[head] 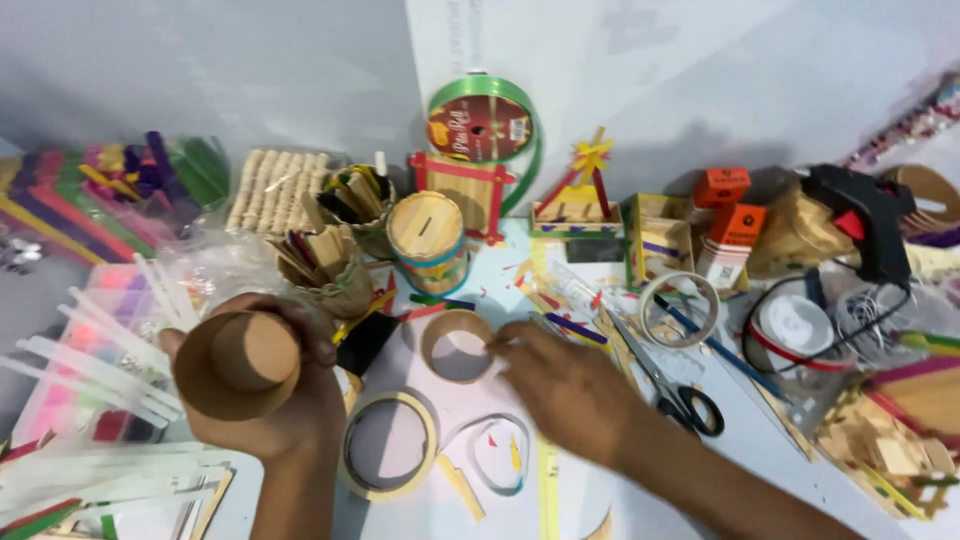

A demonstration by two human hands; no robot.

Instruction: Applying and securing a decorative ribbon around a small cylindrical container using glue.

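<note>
Cardboard tube piece [240, 362] with a flared rim sits raised in the left hand [270, 400], fingers wrapped closed round its body, near the lower left of the cluttered white table [700, 60]. It looks light and stiff but easily crushed, so a gentle hold round the wall seems best, not the thin rim. Just right of it, a short cardboard ring [457, 345] lies flat on the table; the right hand [565, 385] pinches its edge with closed fingertips. A masking-tape roll [388, 445] lies just below, scissors [670, 385] lie to the right, and a black glue gun [865, 215] rests far right.
</note>
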